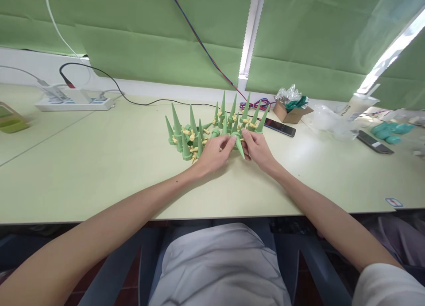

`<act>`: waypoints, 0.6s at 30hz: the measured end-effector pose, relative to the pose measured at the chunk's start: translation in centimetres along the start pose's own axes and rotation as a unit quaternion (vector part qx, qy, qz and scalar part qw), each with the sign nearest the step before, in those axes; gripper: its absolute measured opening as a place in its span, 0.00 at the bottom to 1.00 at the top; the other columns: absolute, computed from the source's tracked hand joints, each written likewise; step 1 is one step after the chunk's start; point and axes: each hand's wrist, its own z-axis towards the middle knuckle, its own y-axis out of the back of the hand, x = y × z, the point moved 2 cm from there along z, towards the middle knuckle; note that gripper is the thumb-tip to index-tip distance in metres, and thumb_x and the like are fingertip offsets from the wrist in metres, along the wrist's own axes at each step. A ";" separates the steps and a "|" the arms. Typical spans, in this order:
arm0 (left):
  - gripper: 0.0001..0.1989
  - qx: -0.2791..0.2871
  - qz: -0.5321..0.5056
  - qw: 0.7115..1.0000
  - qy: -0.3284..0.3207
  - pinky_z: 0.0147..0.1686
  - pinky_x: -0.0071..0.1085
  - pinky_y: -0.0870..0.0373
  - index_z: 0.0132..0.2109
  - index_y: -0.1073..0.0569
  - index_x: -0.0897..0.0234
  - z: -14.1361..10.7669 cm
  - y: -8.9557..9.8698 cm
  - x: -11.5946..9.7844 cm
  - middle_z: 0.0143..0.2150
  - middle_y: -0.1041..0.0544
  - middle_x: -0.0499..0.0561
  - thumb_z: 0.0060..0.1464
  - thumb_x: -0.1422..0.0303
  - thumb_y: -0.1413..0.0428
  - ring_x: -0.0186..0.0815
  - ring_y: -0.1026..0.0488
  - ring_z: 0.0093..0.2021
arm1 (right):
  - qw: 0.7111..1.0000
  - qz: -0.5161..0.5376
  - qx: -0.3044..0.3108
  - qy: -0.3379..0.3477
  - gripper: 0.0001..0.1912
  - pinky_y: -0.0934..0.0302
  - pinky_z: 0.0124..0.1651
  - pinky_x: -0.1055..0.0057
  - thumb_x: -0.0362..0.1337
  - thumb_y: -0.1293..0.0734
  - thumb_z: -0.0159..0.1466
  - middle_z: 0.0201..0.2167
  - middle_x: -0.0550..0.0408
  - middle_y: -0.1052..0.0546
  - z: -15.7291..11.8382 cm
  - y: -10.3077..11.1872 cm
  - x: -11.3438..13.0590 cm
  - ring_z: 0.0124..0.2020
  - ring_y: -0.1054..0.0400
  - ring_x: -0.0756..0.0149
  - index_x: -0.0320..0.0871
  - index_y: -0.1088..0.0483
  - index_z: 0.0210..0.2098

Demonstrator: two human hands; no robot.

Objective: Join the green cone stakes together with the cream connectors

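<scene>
Between my two hands is a green cone-shaped piece (239, 147), its tip pointing down toward the table's front edge. My left hand (217, 152) pinches its left side with thumb and fingers. Fingers of my right hand (255, 147) close on its right side, by a small yellow part. Several upright green cones (185, 147) with small yellow figures (192, 135) among them stand left of and behind my left hand. More green cones (246, 109) stand in a group just behind both hands.
On the pale table (109, 173), a phone (280, 127) and a small cardboard box (292, 114) sit behind my right hand. Farther right are plastic wrap (328, 124), a cup (358, 106), another phone (375, 142) and teal items (392, 130). A power strip (75, 103) lies back left.
</scene>
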 end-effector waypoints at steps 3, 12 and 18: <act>0.22 0.004 0.011 1.000 -0.001 0.27 0.31 0.39 0.28 0.34 0.63 0.0 -0.1 -0.1 0.24 0.31 0.48 0.67 0.54 0.53 0.32 0.36 0.24 | 1.000 -0.020 0.001 0.018 0.32 0.49 0.15 0.72 0.65 0.39 0.65 0.13 0.64 0.43 0.0 0.1 -0.2 0.11 0.47 0.75 0.47 0.46 0.20; 0.21 0.022 0.045 0.999 -0.005 0.28 0.33 0.39 0.27 0.35 0.62 0.0 -0.3 0.0 0.26 0.30 0.50 0.67 0.56 0.54 0.35 0.33 0.27 | 0.992 -0.113 0.002 0.051 0.31 0.48 0.20 0.72 0.63 0.43 0.68 0.13 0.62 0.41 0.2 0.6 -0.5 0.15 0.45 0.72 0.46 0.45 0.21; 0.21 0.031 0.053 0.998 -0.004 0.29 0.34 0.39 0.27 0.35 0.62 0.1 -0.3 0.0 0.25 0.30 0.49 0.66 0.58 0.54 0.35 0.33 0.27 | 0.989 -0.136 0.009 0.052 0.32 0.48 0.21 0.72 0.64 0.44 0.68 0.13 0.60 0.39 0.1 0.7 -0.4 0.16 0.43 0.71 0.46 0.45 0.21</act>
